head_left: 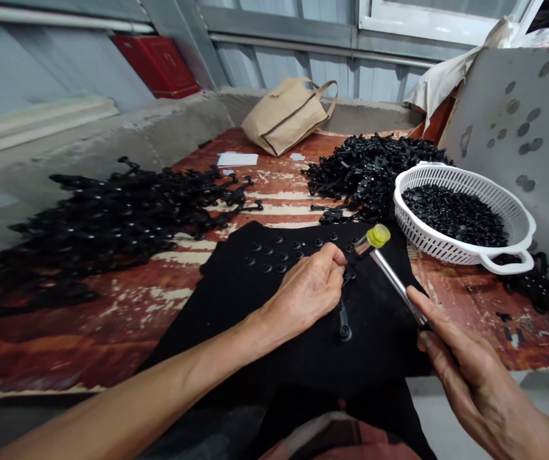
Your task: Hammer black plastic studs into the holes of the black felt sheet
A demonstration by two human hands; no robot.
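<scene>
hammer (396,282) in right hand (480,377), left hand (306,291) over black cloth (236,300)

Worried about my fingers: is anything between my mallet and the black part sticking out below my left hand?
Yes, your left hand crowds the upper end of the black part; nothing visible separates its round lower end from the mallet.

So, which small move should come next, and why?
Perhaps a gentle tap with the yellow-headed, silver-handled hammer: the right hand grips it, its head is near the left hand, and that hand partly covers a slim black plastic part on the black cloth.
</scene>
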